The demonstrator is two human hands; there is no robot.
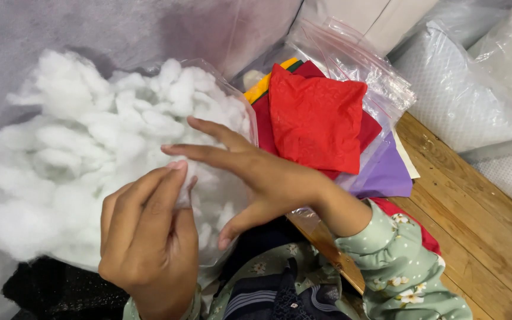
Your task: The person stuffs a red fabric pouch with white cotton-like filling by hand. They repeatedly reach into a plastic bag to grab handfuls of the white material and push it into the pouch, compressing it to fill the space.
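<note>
Left hand (pixel 149 237) low centre, fingers curled, fingertips pinching small tuft of white stuffing (pixel 78 154). Right hand (pixel 250 178) just beside it, fingers spread and extended leftward, flat against stuffing, gripping nothing. Stuffing heaped in clear plastic bag (pixel 232 89), filling left half of view. Red fabric square (pixel 318 118) atop stack of red, yellow, purple pieces inside second clear zip bag (pixel 374 77), right of stuffing. Wooden surface (pixel 475 231) at right. Green floral sleeve (pixel 398 272) on right arm.

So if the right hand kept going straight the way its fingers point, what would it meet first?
Most likely the white stuffing: the right hand points left with its fingers over the fluffy pile, though depth is hard to judge.
</note>
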